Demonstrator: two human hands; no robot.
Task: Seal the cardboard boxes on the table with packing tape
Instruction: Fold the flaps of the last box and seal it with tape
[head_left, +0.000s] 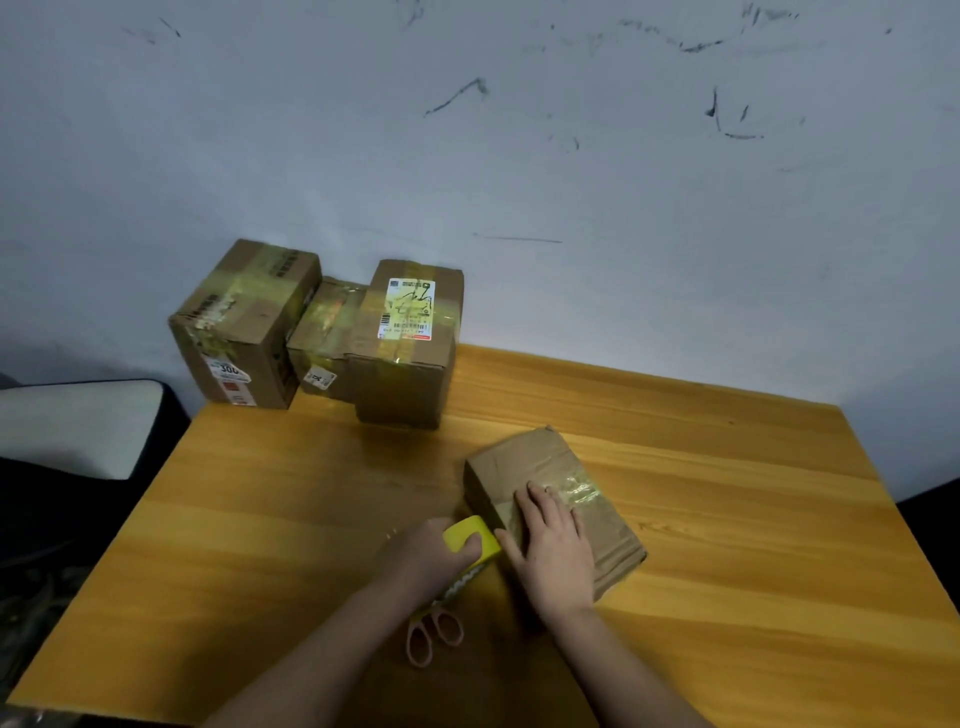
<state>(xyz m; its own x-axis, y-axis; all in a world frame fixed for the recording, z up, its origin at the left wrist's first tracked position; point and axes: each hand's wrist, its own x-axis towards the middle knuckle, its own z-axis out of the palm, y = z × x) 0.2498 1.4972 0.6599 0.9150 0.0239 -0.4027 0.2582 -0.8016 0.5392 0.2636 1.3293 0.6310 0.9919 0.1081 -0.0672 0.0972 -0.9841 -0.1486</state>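
A flat cardboard box (597, 512) lies near the middle of the wooden table (260, 493), with a shiny strip of clear tape across its top. My right hand (553, 545) rests flat on the box, fingers spread over the tape. Just left of the box, my left hand (434, 558) grips a yellow roll of packing tape (470, 538) held against the box's left edge. Three more cardboard boxes, all with tape on them, stand at the table's far left corner: a large one (244, 322), a low one (324, 338) and one with a white label (410, 343).
Pink-handled scissors (434, 631) lie on the table under my left wrist. A scuffed grey wall rises behind the table. A pale cushion (78, 426) on dark furniture sits off the table's left side.
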